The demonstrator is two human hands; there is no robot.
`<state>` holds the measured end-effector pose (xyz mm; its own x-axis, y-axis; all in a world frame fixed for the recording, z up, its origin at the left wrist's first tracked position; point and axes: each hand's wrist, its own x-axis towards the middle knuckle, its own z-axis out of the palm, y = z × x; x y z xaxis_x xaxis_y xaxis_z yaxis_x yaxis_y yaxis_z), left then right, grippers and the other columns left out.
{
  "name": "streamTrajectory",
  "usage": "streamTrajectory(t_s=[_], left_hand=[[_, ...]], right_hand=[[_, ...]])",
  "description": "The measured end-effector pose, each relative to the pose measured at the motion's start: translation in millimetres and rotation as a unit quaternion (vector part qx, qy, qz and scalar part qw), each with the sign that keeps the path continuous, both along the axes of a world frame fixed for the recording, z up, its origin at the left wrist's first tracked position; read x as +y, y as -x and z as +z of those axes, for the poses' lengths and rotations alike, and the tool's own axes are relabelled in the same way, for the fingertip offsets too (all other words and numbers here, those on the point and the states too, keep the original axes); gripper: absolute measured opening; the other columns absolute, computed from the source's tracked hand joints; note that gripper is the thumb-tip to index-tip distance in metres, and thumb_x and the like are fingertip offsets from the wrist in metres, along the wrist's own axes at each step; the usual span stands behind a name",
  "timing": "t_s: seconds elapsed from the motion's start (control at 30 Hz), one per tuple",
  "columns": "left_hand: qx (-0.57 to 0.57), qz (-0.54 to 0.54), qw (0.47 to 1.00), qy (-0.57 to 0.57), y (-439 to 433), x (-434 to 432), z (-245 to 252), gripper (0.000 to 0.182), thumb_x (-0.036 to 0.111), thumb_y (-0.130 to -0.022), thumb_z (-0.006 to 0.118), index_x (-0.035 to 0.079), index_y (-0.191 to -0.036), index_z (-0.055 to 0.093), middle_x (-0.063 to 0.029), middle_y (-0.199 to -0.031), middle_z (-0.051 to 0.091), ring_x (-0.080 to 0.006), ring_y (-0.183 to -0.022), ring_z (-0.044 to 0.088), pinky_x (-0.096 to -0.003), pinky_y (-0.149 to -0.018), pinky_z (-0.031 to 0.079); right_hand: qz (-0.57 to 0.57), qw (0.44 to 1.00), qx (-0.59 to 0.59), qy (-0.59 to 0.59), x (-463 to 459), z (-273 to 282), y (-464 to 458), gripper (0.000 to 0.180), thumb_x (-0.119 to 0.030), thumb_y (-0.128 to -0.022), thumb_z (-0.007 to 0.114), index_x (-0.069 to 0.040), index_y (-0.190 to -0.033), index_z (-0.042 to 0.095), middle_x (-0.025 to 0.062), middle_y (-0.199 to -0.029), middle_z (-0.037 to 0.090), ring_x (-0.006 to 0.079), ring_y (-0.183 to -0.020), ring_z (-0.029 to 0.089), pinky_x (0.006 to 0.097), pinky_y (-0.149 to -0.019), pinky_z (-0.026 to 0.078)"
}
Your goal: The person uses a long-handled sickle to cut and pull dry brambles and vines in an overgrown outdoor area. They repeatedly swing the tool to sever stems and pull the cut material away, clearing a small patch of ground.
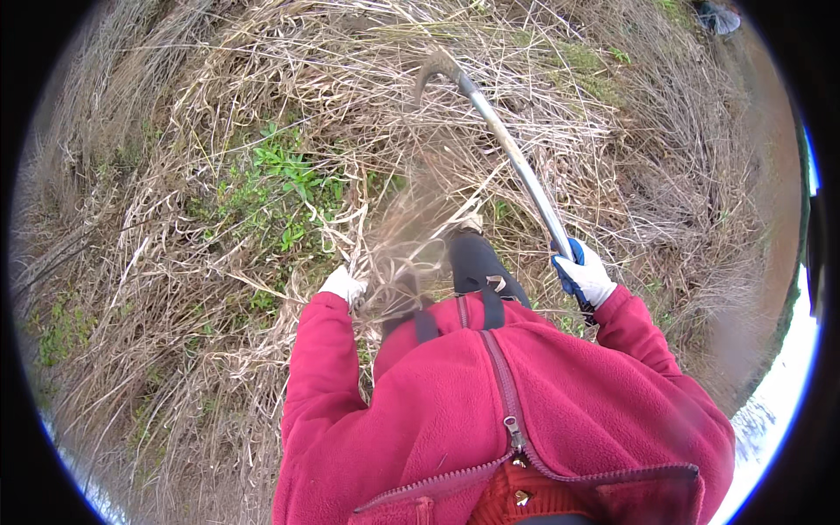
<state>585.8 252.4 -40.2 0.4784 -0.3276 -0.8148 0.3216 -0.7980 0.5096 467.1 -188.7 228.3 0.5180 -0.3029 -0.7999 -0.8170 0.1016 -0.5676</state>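
My right hand (586,273), in a white and blue work glove, is closed round the blue grip of a long-handled sickle (515,154). Its metal shaft reaches up and away from me, and the curved blade (434,68) lies over the dry grass at upper middle. At centre left my left hand (344,286), in a white glove, grasps a bunch of dry grass stalks (394,262). The bunch spreads in front of my legs, its seed heads blurred. The fingers of the left hand are partly hidden by the stalks.
Flattened dry grass (315,72) covers the ground around me. Green leafy plants (289,170) grow ahead to the left. My trouser leg (482,262) and one shoe (470,224) show below the jacket. Bare brown soil (768,197) runs along the right. A dark and pale object (718,18), unclear, lies at upper right.
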Motion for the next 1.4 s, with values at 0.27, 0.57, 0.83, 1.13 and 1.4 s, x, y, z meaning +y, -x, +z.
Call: streamTrajectory(t_s=[0.27,0.57,0.83,1.13,1.4], left_hand=[[-0.092,-0.212,0.973,-0.008,-156.5,-82.7,164.1,0.037,0.024,-0.069,0.065,0.001,-0.098,0.062,-0.0098,-0.071,0.064,-0.0229,-0.060,0.056,-0.0369,-0.057,0.045],[-0.083,-0.672,0.682,-0.277,-314.8,-398.9,300.3,0.031,0.027,-0.074,0.065,0.003,-0.093,0.066,-0.0139,-0.079,0.067,-0.0242,-0.065,0.062,-0.0365,-0.055,0.047],[-0.131,-0.737,0.562,-0.351,-301.5,-545.8,286.3,0.024,0.024,-0.070,0.068,0.005,-0.085,0.070,-0.0140,-0.076,0.067,-0.0269,-0.066,0.061,-0.0388,-0.060,0.047],[-0.114,-0.766,0.557,-0.299,-341.1,-593.1,225.8,0.043,0.036,-0.068,0.074,0.008,-0.099,0.069,-0.0156,-0.089,0.067,-0.0276,-0.081,0.064,-0.0395,-0.073,0.049],[-0.286,-0.754,0.547,-0.226,-326.0,-617.2,241.3,0.044,0.035,-0.066,0.074,0.006,-0.099,0.067,-0.0166,-0.095,0.066,-0.0325,-0.093,0.062,-0.0390,-0.081,0.049]], right_hand=[[0.007,0.992,-0.009,-0.123,-80.3,-60.5,15.4,0.039,-0.018,-0.082,0.065,-0.007,-0.116,0.050,-0.0006,-0.075,0.052,0.0069,-0.053,0.046,0.0210,-0.044,0.039],[-0.148,0.965,-0.135,-0.170,-190.1,-43.4,77.5,0.041,-0.014,-0.083,0.064,-0.005,-0.119,0.047,0.0010,-0.074,0.052,0.0069,-0.051,0.046,0.0218,-0.044,0.039],[-0.273,0.912,-0.173,-0.254,-214.3,9.5,183.2,0.049,-0.011,-0.079,0.064,0.002,-0.122,0.044,0.0025,-0.058,0.049,0.0096,-0.040,0.044,0.0231,-0.038,0.036],[-0.163,0.886,0.128,-0.415,-171.8,46.4,188.7,0.047,-0.014,-0.077,0.071,-0.006,-0.120,0.053,-0.0003,-0.073,0.056,0.0073,-0.055,0.052,0.0214,-0.047,0.040],[-0.040,0.928,0.005,-0.371,-142.2,-69.2,23.2,0.022,-0.022,-0.083,0.065,-0.006,-0.088,0.051,0.0013,-0.061,0.052,0.0086,-0.045,0.048,0.0232,-0.041,0.039]])
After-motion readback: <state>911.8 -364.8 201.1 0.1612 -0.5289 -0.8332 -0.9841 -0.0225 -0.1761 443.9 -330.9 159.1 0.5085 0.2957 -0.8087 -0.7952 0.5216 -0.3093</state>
